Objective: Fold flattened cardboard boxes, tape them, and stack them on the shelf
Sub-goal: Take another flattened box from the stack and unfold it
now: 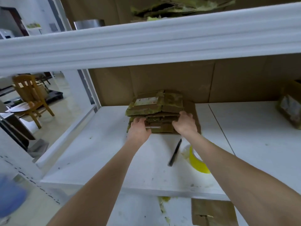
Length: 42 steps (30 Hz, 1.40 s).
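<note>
Item under inspection: stack of flattened boxes (156,108), lying on the shelf (97,152) well toward its rear edge, against the cardboard back panel (162,82). The stack's long axis runs left to right, roughly parallel to the shelf's front edge.

Both hands are at the near face of the stack, one at each end. The left hand (138,128) holds the lower left end, its fingers (140,119) pressed together along the side and the thumb across the near face. The right hand (185,123) holds the right end, its fingers (184,113) curled over the edges of the upper layers. Neither hand is nearer; the stack lies straight ahead between them.

Judgement: the step in hand is drawing flattened boxes off or out of the stack, toward the front edge. The pull runs across the long axis, so uneven effort could skew the layers.

Also noted: a yellow tape roll (197,162) and a black tool (175,152) lie between the stack and the front edge, beneath the right forearm.
</note>
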Available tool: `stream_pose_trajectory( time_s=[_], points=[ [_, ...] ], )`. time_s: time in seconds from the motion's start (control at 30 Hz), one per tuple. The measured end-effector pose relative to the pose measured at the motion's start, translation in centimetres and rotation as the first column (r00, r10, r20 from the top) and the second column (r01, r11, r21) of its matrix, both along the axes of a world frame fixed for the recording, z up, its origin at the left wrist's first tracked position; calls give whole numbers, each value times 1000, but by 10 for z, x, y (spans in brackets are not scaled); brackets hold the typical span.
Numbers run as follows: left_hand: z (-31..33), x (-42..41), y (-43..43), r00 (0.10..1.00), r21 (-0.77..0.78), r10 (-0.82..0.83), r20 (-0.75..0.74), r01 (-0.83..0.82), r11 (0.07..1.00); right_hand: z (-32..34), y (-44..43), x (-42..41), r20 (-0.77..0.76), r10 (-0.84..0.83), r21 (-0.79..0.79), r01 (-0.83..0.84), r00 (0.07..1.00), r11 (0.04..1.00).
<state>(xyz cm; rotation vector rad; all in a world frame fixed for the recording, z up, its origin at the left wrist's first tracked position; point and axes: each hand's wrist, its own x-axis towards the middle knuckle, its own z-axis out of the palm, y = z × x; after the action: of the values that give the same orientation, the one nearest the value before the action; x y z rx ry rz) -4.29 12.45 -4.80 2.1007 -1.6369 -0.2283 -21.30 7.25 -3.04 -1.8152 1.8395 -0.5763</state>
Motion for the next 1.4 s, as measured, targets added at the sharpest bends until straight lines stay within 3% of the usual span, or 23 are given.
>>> stream_pose_trajectory(
  time_s=[0.2, 0.37, 0.6, 0.87, 1.0, 1.13, 1.23, 1.33, 1.4],
  points=[
    [9, 36, -42, 995, 5, 77, -69, -76, 997, 4, -57, 6, 294, -148, 98, 124, 944, 987],
    [8, 49, -66, 995, 61, 44, -90, -39, 997, 6, -87, 13, 467, -228, 159, 172, 854, 972],
    [9, 75, -77, 996, -50, -65, -67, 62, 997, 18, -100, 37, 722, -384, 299, 240, 575, 923],
    [32, 145, -66, 942, -369, 9, -335, -140, 919, 9, -59, 59, 864, -329, 262, 217, 381, 940],
    [39, 175, -59, 864, -302, 13, -503, -190, 934, -3, -24, 64, 912, -293, 248, 183, 286, 951],
    [36, 187, -49, 718, -146, 53, -695, -212, 966, -15, 17, 65, 944, -229, 208, 110, 237, 972],
    [35, 189, -35, 584, -103, 27, -812, -188, 977, -20, 43, 60, 926, -199, 172, 112, 322, 979],
    [35, 192, -15, 444, -136, -43, -895, -180, 974, -19, 59, 52, 782, -172, 104, 147, 599, 984],
    [36, 191, -1, 430, -192, -103, -897, -169, 967, -13, 66, 50, 706, -125, 20, 157, 697, 987]
  ],
)
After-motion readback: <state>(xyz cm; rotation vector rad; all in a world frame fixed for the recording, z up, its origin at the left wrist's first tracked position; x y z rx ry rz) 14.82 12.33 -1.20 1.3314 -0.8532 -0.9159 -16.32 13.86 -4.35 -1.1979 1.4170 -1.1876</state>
